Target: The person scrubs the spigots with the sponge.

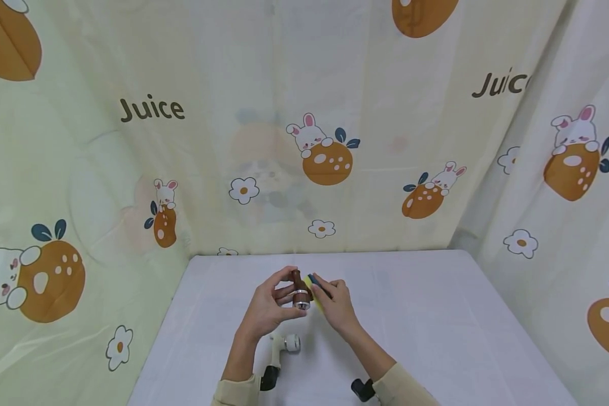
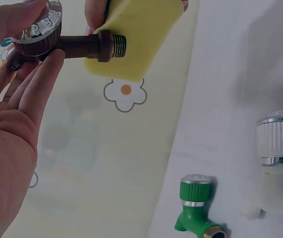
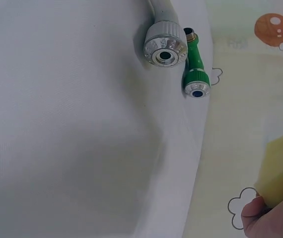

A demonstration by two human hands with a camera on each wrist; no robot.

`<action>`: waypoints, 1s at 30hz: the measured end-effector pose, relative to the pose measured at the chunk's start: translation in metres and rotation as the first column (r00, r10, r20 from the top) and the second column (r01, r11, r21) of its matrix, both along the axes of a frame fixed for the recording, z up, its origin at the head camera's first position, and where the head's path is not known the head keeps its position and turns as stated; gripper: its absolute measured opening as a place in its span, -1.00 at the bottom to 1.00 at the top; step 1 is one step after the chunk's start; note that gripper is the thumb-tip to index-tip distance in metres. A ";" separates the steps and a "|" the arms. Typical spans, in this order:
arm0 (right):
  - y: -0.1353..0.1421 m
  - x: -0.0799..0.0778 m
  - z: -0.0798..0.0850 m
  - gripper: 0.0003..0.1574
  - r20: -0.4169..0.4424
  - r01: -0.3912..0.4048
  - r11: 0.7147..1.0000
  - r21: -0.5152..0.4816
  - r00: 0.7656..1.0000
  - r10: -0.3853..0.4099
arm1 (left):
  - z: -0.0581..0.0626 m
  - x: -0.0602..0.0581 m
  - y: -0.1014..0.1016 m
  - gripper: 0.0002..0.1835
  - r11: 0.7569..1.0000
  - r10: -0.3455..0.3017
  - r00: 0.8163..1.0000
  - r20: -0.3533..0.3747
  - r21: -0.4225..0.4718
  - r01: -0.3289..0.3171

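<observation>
My left hand [image 1: 265, 309] grips a brown tap [image 2: 77, 47] with a chrome-capped ribbed knob [image 2: 38, 42], held up over the table. Thumb on the cap, fingers below the body, it leaves the threaded end [image 2: 118, 46] pointing out toward my other hand. My right hand [image 1: 339, 307] pinches a yellow sponge [image 2: 151, 29] with a dark strip along one side. In the left wrist view the sponge lies behind the threaded end and overlaps it. Only part of the right hand and the sponge's edge show in the right wrist view.
On the white table [image 1: 411, 316] below my hands lies a white tap [image 1: 286, 344] with a ribbed knob. Beside it is a smaller green tap [image 3: 195, 67], near the table's edge. A printed curtain [image 1: 208, 141] hangs behind and on both sides.
</observation>
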State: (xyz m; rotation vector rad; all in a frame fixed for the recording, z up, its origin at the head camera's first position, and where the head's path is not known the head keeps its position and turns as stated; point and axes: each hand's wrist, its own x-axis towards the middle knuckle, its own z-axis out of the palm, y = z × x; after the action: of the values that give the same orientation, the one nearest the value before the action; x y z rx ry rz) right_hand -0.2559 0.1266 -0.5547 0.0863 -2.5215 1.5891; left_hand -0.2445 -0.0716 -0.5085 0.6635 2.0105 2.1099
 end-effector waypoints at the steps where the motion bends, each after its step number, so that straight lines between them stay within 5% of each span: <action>1: 0.001 0.000 -0.001 -0.38 0.003 0.012 1.000 -0.010 1.000 -0.012 | 0.000 0.000 0.000 -0.04 1.000 -0.003 1.000 0.005 0.009 0.003; 6: 0.005 0.004 -0.007 -0.35 -0.041 0.074 0.991 -0.112 0.996 -0.079 | 0.000 -0.002 -0.003 -0.06 0.997 0.056 0.997 0.046 0.052 -0.058; 10: 0.000 0.015 -0.002 -0.42 -0.193 0.035 0.986 -0.165 0.979 -0.067 | 0.000 -0.005 -0.004 -0.10 0.987 0.135 0.988 0.078 0.081 -0.142; 14: -0.008 0.025 0.009 -0.41 -0.420 -0.065 0.994 -0.088 0.907 0.023 | -0.002 -0.006 -0.001 -0.10 0.980 0.153 0.985 0.076 0.114 -0.161; 18: -0.017 0.038 0.024 -0.43 -0.514 -0.139 0.990 -0.030 0.851 0.104 | -0.003 -0.006 0.002 -0.07 0.980 0.126 0.991 0.044 0.150 -0.132; 22: -0.020 0.037 0.022 -0.44 -0.508 -0.143 0.989 -0.020 0.854 0.114 | -0.005 -0.006 0.002 -0.06 0.983 0.117 0.993 0.018 0.142 -0.118; 30: -0.017 0.019 0.007 -0.46 -0.440 -0.072 0.997 0.023 0.895 0.075 | -0.005 -0.004 0.000 -0.05 0.986 0.115 0.993 -0.013 0.121 -0.113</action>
State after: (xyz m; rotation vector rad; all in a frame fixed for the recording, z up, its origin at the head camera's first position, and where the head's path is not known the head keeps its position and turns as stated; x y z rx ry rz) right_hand -0.2367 0.1099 -0.5479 0.4910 -2.1881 1.3933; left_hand -0.2487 -0.0714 -0.5136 0.6029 1.9893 2.3134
